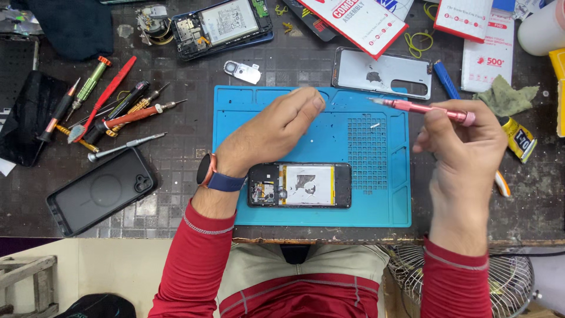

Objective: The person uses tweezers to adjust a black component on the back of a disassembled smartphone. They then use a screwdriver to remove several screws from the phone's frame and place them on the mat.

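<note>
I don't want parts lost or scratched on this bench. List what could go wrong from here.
1. The left hand pinches something too small to see over the blue mat; dropped, it may vanish.
2. The pink screwdriver in the right hand could slip.
3. The opened phone lies near the mat's front edge and could be knocked off.

Slim pink screwdriver (421, 109) held level, tip leftward; opened black phone (299, 185) flat on blue mat (388, 206).

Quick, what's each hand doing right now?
Left hand: loosely curled over the blue mat, whether it holds anything cannot be told.
Right hand: closed on a pink screwdriver.
</note>
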